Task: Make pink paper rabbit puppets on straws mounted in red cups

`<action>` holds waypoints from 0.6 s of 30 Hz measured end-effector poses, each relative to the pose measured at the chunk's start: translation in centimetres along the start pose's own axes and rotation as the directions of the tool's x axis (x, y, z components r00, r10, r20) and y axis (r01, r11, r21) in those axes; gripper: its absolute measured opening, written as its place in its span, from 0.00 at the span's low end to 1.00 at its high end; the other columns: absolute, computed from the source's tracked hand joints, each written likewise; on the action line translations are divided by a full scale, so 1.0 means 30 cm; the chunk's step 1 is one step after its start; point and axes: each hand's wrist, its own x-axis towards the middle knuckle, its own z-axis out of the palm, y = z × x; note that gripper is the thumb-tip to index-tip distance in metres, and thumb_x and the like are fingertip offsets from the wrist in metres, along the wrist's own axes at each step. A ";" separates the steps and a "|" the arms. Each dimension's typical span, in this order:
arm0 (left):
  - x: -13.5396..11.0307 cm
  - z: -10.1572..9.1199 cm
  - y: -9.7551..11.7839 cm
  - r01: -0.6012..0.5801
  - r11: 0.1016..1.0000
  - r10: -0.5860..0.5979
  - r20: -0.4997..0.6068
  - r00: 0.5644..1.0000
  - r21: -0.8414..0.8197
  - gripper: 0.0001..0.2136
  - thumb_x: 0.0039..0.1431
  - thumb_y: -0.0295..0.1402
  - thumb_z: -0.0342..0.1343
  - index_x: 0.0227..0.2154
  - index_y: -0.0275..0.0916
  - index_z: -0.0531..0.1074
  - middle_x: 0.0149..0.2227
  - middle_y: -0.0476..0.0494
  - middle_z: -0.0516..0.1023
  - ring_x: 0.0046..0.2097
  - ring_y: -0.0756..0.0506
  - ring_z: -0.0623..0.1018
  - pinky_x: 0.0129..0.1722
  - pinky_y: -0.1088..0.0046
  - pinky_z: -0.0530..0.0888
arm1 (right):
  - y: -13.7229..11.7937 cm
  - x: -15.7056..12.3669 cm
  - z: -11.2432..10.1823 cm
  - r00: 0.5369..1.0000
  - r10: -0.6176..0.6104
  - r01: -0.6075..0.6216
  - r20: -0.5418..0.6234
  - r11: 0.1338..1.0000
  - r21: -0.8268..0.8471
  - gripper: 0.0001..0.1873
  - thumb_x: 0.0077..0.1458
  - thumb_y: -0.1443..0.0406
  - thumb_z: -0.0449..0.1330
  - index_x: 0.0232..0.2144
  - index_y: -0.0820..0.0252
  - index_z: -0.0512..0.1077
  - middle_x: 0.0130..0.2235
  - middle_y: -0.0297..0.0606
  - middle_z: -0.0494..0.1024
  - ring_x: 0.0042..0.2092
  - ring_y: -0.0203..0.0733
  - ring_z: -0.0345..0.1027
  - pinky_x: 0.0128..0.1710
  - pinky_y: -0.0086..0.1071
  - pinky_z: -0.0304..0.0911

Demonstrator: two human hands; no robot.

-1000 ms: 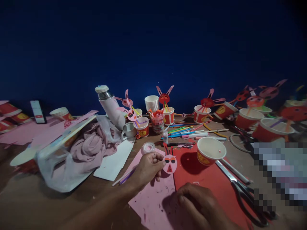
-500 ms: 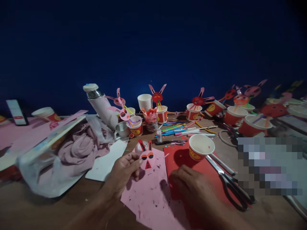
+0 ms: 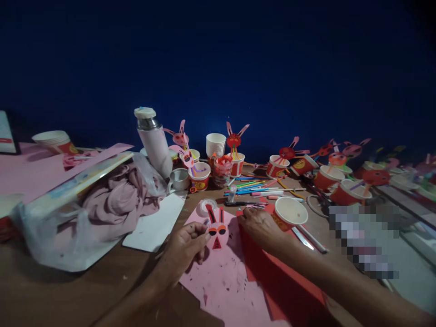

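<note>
My left hand [image 3: 184, 247] pinches a pink paper rabbit face [image 3: 217, 231] with two red ears, holding it just above a pink paper sheet [image 3: 225, 277]. My right hand [image 3: 260, 225] reaches forward over a red paper sheet [image 3: 272, 277], palm down, fingers curled near the sheet's far edge. It lies right beside an empty red paper cup [image 3: 289, 212]; whether it grips anything is hidden. A tape roll [image 3: 206, 207] lies just beyond the rabbit face.
A white flask [image 3: 153, 141], a plastic bag of pink cloth [image 3: 102, 209], a metal mug [image 3: 179, 179] and white paper [image 3: 156, 225] lie left. Coloured pens [image 3: 259, 187], stacked cups [image 3: 215, 144] and several rabbit cups [image 3: 335, 175] line the back. Scissors [image 3: 306, 238] lie right.
My right hand has moved forward from the near edge to the far end of the red sheet, beside the empty cup. My left hand still holds the rabbit face.
</note>
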 end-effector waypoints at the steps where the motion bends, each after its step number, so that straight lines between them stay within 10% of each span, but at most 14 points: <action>1: 0.001 -0.002 -0.002 0.010 1.000 -0.010 0.017 1.000 -0.007 0.12 0.41 0.39 0.57 0.25 0.36 0.64 0.10 0.58 0.63 0.13 0.55 0.62 0.14 0.80 0.60 | 0.000 0.005 0.002 1.000 -0.017 0.017 0.001 1.000 -0.011 0.12 0.49 0.77 0.50 0.34 0.64 0.70 0.33 0.44 0.73 0.34 0.45 0.67 0.28 0.32 0.58; 8: -0.001 -0.009 0.005 0.028 0.998 -0.026 0.035 0.999 -0.048 0.13 0.39 0.38 0.58 0.25 0.36 0.63 0.09 0.58 0.63 0.13 0.56 0.61 0.14 0.81 0.60 | 0.019 0.022 -0.034 1.000 0.013 -0.013 0.011 1.000 -0.002 0.11 0.52 0.76 0.47 0.33 0.65 0.68 0.32 0.44 0.73 0.31 0.41 0.66 0.24 0.30 0.54; 18: -0.022 -0.006 0.022 0.038 0.999 -0.037 0.032 0.999 -0.030 0.11 0.41 0.37 0.56 0.26 0.36 0.64 0.11 0.58 0.64 0.14 0.55 0.63 0.15 0.80 0.59 | 0.034 -0.261 -0.071 0.975 0.157 -0.173 0.155 0.980 0.095 0.10 0.53 0.73 0.49 0.25 0.63 0.68 0.24 0.37 0.74 0.23 0.35 0.65 0.20 0.31 0.40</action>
